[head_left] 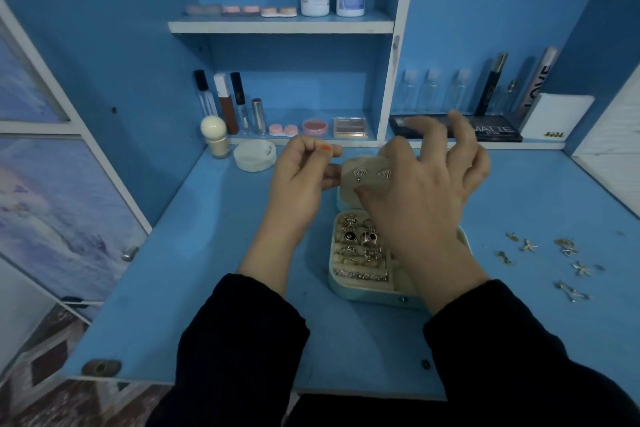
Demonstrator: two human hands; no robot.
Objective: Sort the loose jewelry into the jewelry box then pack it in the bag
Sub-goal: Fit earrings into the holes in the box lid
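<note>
1. Head view, the only one: the pale mint jewelry box with cream lining (363, 295) stands open at the middle of the blue table (207, 288). Its beige fabric earring flap (367, 173) is lifted above the tray. We see no bag.
2. Our left hand (304, 173) pinches the flap's left edge. Our right hand (426, 191) hovers over the box with fingers fanned out and its thumb side at the flap's lower edge. Whether it pinches anything there, we cannot tell.
3. We judge the small loose metal earrings (529, 246), lying near the table's right edge, to be light, thin and easily bent. They are best pinched by the ornament, leaving the post free. The flap looks soft, so it needs backing.
4. Counts: one box; two patterned earrings and a stud on the flap; about six dark-stoned metal rings (369, 237) in the rolls; one silver chain (360, 276) at the tray's front; at least six loose pieces.
</note>
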